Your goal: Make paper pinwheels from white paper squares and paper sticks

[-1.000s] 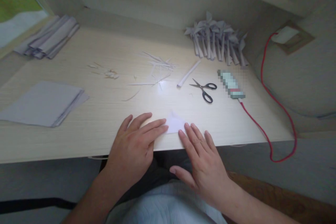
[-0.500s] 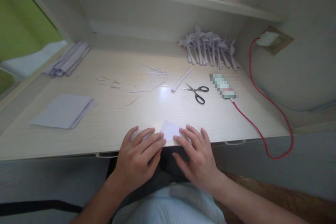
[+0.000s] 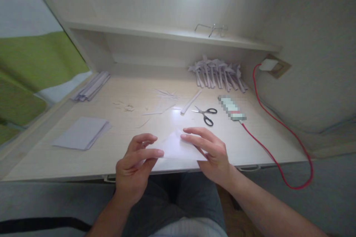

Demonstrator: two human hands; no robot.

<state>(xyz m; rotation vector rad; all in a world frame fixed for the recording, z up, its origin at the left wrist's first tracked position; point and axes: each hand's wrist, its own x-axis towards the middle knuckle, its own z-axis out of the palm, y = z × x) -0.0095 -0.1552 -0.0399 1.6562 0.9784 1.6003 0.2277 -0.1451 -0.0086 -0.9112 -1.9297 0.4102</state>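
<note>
Now, head view: left hand (image 3: 133,168) and right hand (image 3: 211,150) both pinch a folded white paper (image 3: 178,148) with their fingers (image 3: 194,141), held at the near bench (image 3: 250,144) edge, scissors (image 3: 205,113) just beyond.

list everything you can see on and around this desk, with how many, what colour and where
paper sheet: 1, white, held between both hands at the desk's near edge
paper stack: 1, pale grey, near left of desk
folded strips: 1 bundle, grey-white, far left
folded paper pieces: 1 heap, grey-white, far right by the back wall
paper scraps: scattered, white, desk middle
rolled strip: 1, white, left of scissors
scissors: 1, black handles, right of middle
blurred object: 1, right of scissors, cable plugged in
cable: 1, red, runs to wall socket
glasses: 1, on shelf
desk: 1, light wood
left hand: pinches sheet's left edge
right hand: holds sheet's right side
</note>
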